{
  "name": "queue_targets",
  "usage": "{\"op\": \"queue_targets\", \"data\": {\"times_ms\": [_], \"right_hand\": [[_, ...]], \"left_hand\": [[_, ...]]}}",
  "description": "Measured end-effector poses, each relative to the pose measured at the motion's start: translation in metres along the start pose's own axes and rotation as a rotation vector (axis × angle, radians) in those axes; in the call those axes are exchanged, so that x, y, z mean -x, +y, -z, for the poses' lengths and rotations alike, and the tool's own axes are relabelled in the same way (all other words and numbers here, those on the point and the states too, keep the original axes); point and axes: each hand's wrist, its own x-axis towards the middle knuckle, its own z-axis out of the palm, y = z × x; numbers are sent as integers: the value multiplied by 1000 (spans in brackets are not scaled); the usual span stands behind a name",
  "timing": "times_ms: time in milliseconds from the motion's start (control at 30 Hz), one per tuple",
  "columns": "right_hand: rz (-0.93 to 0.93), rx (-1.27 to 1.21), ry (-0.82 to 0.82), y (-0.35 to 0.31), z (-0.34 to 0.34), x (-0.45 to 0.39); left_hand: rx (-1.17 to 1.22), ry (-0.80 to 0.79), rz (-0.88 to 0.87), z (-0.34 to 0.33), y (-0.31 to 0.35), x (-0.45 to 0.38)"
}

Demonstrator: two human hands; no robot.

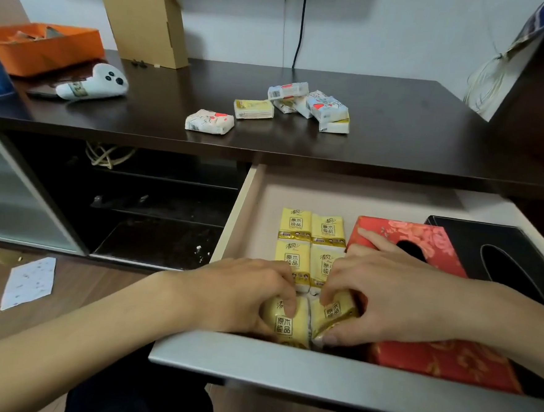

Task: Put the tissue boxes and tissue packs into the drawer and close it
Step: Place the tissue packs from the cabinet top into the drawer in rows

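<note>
The drawer [333, 375] is pulled open below the dark tabletop [161, 111]. Inside lie several yellow tissue packs [310, 231] in two rows, a red floral tissue box [422, 245] and a black tissue box [502, 254] on its right. My left hand [242, 294] grips a yellow pack [283, 324] at the drawer's front. My right hand [389, 297] grips the yellow pack beside it [332, 313], tilted against the red box. On the tabletop a white-and-red pack [209, 121], a yellow pack [254, 109] and a small heap of packs [316, 106] lie loose.
An open cardboard box [145, 20] and an orange tray [43, 46] stand at the back left, with a white game controller [95, 84] in front of them. Left of the drawer is an open dark shelf [155, 204]. A sheet of paper [28, 282] lies on the floor.
</note>
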Motion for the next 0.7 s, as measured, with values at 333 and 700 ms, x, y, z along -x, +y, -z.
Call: {"op": "queue_targets", "data": {"times_ms": [333,700], "right_hand": [[-33,48,49,-13,-4,-4],[-209,113,147,29,16,-67]], "left_hand": [[-86,102,12,6,-4,4],[-57,144,65,34,-34,-48]]}}
